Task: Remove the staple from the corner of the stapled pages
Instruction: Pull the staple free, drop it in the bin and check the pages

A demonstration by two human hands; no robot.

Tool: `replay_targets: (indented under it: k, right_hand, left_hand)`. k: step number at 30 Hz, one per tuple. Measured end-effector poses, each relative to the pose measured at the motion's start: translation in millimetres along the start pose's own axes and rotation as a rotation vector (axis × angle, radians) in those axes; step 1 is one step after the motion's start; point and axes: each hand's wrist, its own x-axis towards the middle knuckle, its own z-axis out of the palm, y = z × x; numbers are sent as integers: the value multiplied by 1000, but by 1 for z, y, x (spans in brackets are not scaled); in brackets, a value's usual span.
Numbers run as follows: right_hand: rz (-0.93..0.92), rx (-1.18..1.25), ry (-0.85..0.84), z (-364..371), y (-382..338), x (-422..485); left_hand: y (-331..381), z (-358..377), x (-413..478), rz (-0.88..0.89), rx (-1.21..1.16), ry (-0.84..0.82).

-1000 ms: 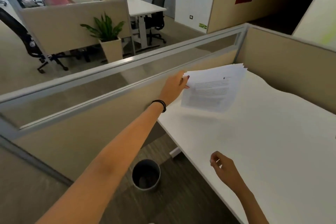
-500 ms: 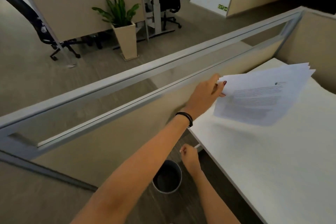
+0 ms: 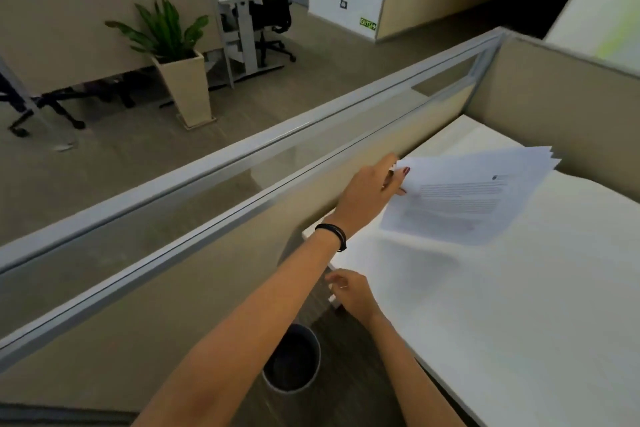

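Observation:
My left hand (image 3: 372, 196) pinches the near left corner of the stapled pages (image 3: 464, 198), a fanned white printed sheaf held slightly above the white desk (image 3: 519, 305) by the partition. My right hand (image 3: 348, 291) hangs off the desk's left edge, above the floor and just beyond the dark round waste bin (image 3: 292, 362). Its fingers are curled together and point left. Blur hides whether anything sits between the fingertips. No staple can be made out on the pages or in either hand.
A beige partition with a glass strip and grey rail (image 3: 242, 163) runs along the desk's left side, and another beige panel (image 3: 554, 97) closes the back. Beyond the partition stand a potted plant (image 3: 173, 55), office chairs and another desk.
My right hand moved left off the desk to above the bin and has stayed there. My left hand keeps holding the pages by their corner. The view has shifted.

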Motion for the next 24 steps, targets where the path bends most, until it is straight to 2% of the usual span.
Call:
replay_targets:
  k: [2,5,11,16,21,24]
  right_hand:
    - [-9,-6,70,-32,3,-10]
    - [15,74,261,-84,16,-32]
    - [98,86,577,-183,66,-90]
    - [147,149,874,-258,117,-157]
    - [137,137,1360,-325,164,-225]
    - [94,197,1448,-365,183,-256]
  left_hand:
    - [7,18,8,29,-5,-29]
    - [22,50,19,102,32,-47]
    - [65,126,29,225,66,-110]
    - [114,194,34,277,-37,-161]
    - [168,259,41,288,-129,-192]
    - [196,297,45,278,-195,-210]
